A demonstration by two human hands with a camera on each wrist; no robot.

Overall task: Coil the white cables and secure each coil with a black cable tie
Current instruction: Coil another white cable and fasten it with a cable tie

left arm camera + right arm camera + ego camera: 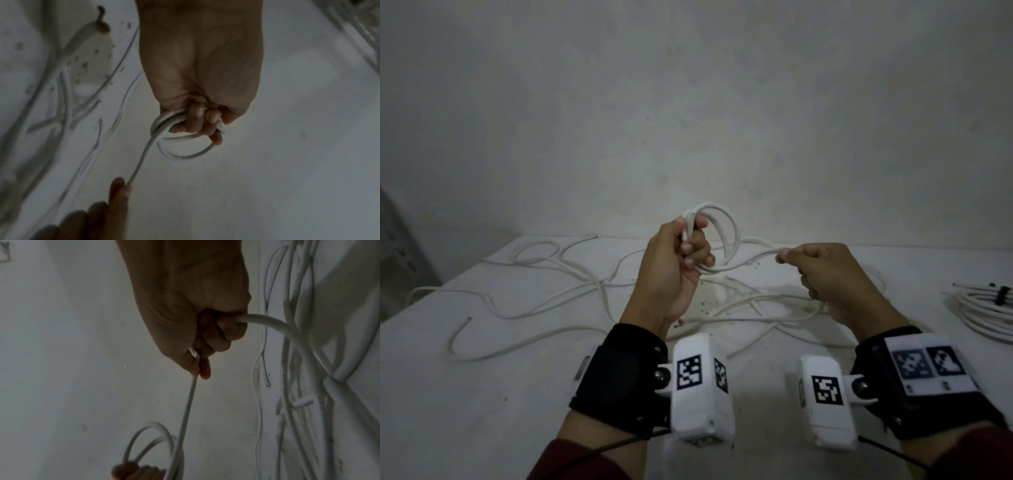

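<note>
Coil (717, 236) sits in left hand (674, 270) grip (right hand (832, 277) pinches the strand).

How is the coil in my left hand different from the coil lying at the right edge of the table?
The coil in the left hand is held up off the table, while the finished coil lies flat on it. The held coil has only a few small loops and no tie; the finished coil has many wider loops bound by a black cable tie. The held coil still trails cable to the right hand. Both are white cable.
</note>
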